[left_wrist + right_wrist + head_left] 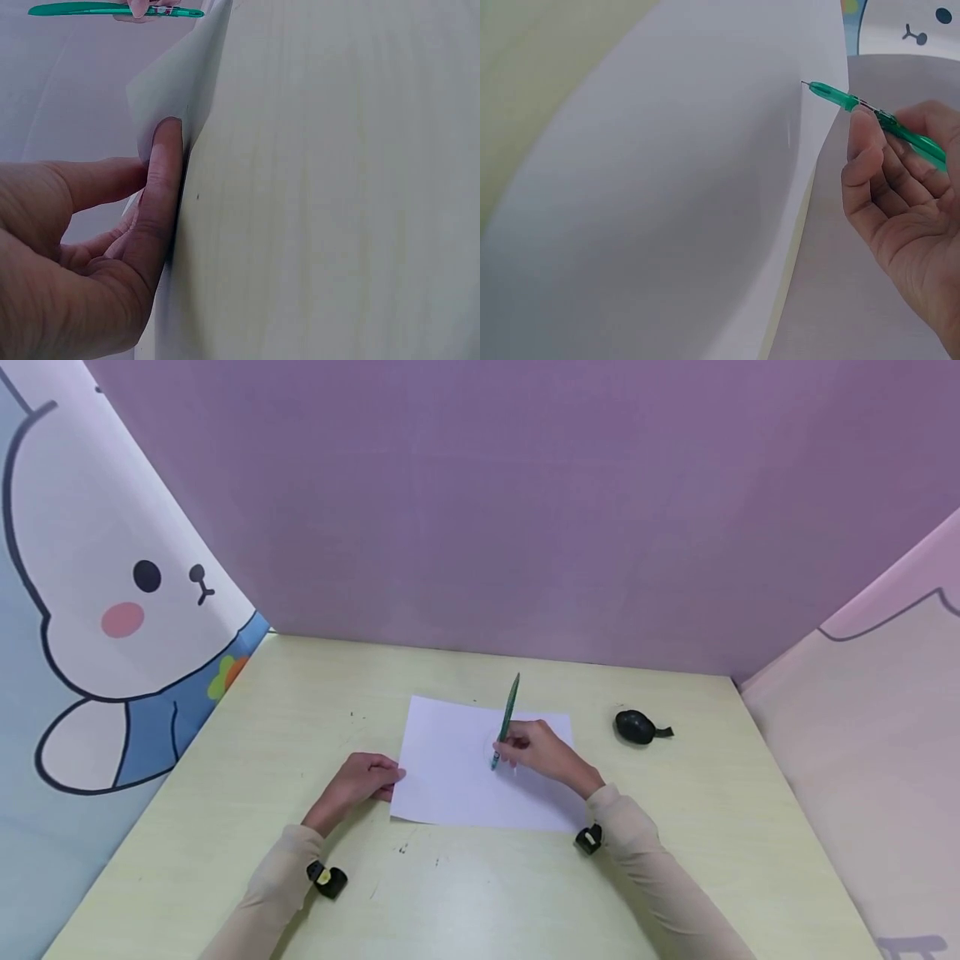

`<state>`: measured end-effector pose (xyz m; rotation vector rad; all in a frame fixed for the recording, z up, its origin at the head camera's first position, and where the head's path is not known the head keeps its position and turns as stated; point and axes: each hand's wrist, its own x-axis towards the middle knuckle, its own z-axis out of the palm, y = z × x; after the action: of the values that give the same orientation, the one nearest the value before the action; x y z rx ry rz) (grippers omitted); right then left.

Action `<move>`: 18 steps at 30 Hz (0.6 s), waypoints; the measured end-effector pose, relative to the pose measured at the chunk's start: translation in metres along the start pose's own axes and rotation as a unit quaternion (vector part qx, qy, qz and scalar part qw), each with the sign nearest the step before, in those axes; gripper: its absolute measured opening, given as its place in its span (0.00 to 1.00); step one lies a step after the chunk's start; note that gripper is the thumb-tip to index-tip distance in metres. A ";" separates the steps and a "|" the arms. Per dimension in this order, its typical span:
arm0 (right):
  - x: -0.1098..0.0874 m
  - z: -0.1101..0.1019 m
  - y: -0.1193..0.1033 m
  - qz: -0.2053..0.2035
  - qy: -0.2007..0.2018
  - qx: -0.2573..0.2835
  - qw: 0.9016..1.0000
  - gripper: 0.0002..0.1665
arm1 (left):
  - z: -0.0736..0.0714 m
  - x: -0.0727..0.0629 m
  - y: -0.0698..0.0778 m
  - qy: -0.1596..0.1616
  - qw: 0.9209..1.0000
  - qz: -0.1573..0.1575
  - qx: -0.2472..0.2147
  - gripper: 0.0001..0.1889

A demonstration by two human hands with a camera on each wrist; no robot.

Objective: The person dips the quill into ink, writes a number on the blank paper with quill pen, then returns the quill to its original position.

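Observation:
A white sheet of paper [442, 777] lies on the table, with a faint curved line near its middle in the head view. My right hand [543, 752] grips a slim green pen [510, 706] that slants upward, its thin tip at the paper. Fingers curl round the pen's lower barrel in the right wrist view, where the tip [805, 82] shows at the sheet. At the sheet's left edge, my left hand [363, 777] pinches the paper between thumb and fingers. The paper's edge [176, 90] bends up there in the left wrist view.
A black rounded object with a short tab [635, 727] lies right of the paper on the pale table [480, 893]. Small dark marks dot the tabletop. A purple panel [480, 510] rises at the back, with cartoon-printed panels [82, 552] at the sides.

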<state>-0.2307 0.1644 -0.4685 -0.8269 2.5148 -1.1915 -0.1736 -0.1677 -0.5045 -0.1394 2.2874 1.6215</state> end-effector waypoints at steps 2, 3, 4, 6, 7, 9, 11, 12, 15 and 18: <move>0.000 0.000 0.000 0.001 -0.001 0.001 1.000 0.08 | 0.000 0.000 0.000 0.000 1.000 0.001 0.001 0.13; -0.001 -0.001 -0.001 0.001 -0.002 0.002 1.000 0.08 | 0.000 0.001 0.000 0.001 1.000 0.002 0.002 0.13; -0.001 -0.001 -0.001 0.002 -0.002 0.002 1.000 0.08 | 0.000 0.001 0.000 0.001 1.000 0.003 0.003 0.13; -0.002 -0.002 -0.003 0.002 -0.003 0.004 1.000 0.08 | 0.000 0.001 0.000 0.003 1.000 0.002 0.001 0.13; -0.002 -0.002 -0.003 0.002 -0.004 0.005 1.000 0.08 | 0.000 0.001 0.000 0.004 1.000 0.001 0.000 0.12; -0.003 -0.002 -0.004 0.000 -0.005 0.007 1.000 0.08 | 0.000 0.001 -0.001 0.004 1.000 -0.001 -0.003 0.12; -0.003 -0.003 -0.004 -0.004 -0.005 0.008 1.000 0.08 | 0.000 0.001 -0.001 0.004 1.000 -0.002 -0.004 0.12; -0.003 -0.003 -0.004 -0.005 -0.005 0.009 1.000 0.08 | 0.000 0.001 -0.001 0.004 1.000 -0.002 -0.005 0.12; -0.002 -0.003 -0.004 -0.006 -0.006 0.009 1.000 0.07 | 0.000 0.002 -0.001 0.004 1.000 -0.001 -0.005 0.11; -0.002 -0.003 -0.004 -0.006 -0.006 0.009 1.000 0.08 | 0.000 0.002 -0.002 0.005 1.000 -0.002 -0.006 0.11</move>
<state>-0.2288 0.1655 -0.4630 -0.8441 2.4890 -1.2064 -0.1753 -0.1682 -0.5066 -0.1544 2.2830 1.6361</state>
